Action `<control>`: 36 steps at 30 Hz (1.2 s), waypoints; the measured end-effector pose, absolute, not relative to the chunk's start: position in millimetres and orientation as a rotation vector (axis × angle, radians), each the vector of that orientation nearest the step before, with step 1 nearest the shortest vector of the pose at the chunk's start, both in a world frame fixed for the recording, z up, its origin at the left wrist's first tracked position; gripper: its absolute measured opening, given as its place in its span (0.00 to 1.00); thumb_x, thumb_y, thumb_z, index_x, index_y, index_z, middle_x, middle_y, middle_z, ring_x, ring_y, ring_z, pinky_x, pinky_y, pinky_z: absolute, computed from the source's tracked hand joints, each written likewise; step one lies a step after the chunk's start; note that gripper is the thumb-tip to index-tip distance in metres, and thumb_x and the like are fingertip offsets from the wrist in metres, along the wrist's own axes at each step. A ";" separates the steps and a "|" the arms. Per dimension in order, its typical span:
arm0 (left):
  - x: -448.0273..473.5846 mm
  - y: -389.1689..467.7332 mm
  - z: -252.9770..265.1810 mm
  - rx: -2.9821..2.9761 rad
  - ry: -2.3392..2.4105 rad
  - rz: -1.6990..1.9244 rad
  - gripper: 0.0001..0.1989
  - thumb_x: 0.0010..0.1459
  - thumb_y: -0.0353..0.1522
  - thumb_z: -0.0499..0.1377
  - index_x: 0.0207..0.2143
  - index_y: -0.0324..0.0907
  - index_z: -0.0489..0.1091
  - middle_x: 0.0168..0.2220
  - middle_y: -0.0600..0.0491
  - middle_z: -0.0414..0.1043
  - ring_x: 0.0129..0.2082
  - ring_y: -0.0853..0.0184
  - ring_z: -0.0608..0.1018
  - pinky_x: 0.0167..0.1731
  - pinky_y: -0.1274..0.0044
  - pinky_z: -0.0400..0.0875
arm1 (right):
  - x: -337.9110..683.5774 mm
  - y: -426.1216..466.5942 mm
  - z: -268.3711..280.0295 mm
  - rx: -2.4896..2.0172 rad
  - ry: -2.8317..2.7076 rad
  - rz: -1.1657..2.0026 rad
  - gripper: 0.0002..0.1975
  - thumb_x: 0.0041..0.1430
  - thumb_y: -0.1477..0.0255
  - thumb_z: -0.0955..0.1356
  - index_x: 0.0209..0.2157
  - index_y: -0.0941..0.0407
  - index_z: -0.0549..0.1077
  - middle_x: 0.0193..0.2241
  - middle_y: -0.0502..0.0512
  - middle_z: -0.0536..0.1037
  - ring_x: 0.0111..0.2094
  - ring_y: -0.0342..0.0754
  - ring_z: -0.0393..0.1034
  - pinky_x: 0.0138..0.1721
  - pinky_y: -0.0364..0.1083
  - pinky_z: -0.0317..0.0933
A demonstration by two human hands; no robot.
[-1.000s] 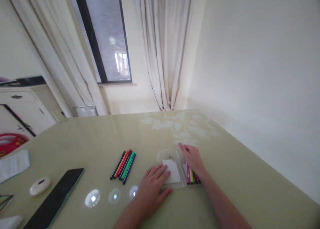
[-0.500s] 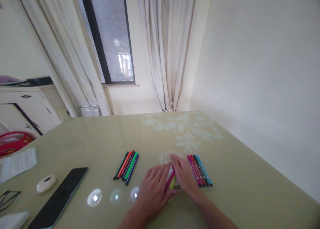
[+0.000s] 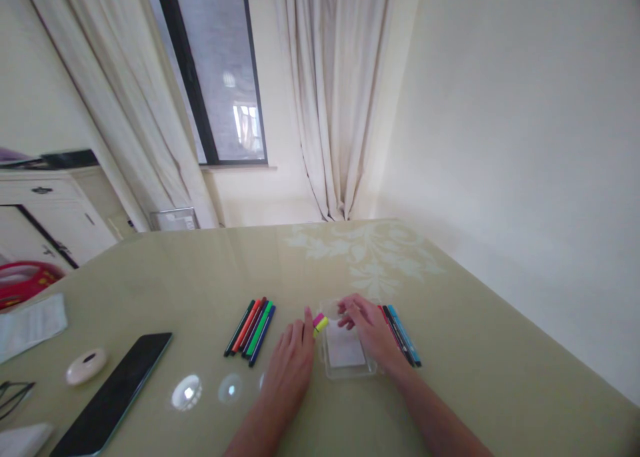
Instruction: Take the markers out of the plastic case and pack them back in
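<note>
Status: seemingly partway | desk (image 3: 200, 264) left: pen bunch (image 3: 253, 329) laid together | left hand (image 3: 293, 360): over magenta pen (image 3: 318, 319) and yellow pen (image 3: 321, 326), grip unclear | right hand (image 3: 369, 324): fingers apart, apparently empty, above clear case (image 3: 350, 376) | right: other pens (image 3: 405, 335) lie partly hidden, seemingly yet unmoved

Legible text: I can read none from here | red object (image 3: 30, 293) past the left edge of the worktop (image 3: 200, 264): small yellow marks, too blurred for me to tell letters from pattern
</note>
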State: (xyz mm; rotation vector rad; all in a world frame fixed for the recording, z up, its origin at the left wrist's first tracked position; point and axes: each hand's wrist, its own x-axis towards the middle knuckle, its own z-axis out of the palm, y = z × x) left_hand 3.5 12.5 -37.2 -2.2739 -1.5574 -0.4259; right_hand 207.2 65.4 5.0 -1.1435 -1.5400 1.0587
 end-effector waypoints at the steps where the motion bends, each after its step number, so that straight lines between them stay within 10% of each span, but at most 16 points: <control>1: -1.8 14.4 -36.2 -2.236 -1.616 -0.406 0.34 0.59 0.15 0.52 0.68 0.31 0.56 0.43 0.46 0.71 0.42 0.61 0.75 0.43 0.70 0.75 | 217.6 71.3 5.1 -1.225 -1.547 0.913 0.25 0.68 0.49 0.60 0.36 0.54 0.75 0.34 0.56 0.80 0.31 0.50 0.75 0.35 0.47 0.65; 16: -29.1 22.4 -15.3 -1.942 -2.013 -0.197 0.21 0.63 0.19 0.52 0.54 0.39 0.75 0.45 0.43 0.74 0.47 0.58 0.77 0.46 0.69 0.74 | 264.8 97.4 -12.9 -1.831 -1.959 -0.080 0.19 0.71 0.65 0.61 0.26 0.54 0.73 0.32 0.57 0.78 0.38 0.52 0.70 0.39 0.47 0.56; 36: 7.8 3.6 -19.8 -2.900 -1.537 -0.535 0.28 0.66 0.48 0.58 0.65 0.53 0.65 0.66 0.51 0.66 0.65 0.55 0.66 0.63 0.59 0.61 | 264.7 103.5 -13.8 -1.654 -1.812 0.124 0.20 0.67 0.56 0.62 0.25 0.53 0.65 0.26 0.51 0.69 0.27 0.47 0.63 0.33 0.46 0.54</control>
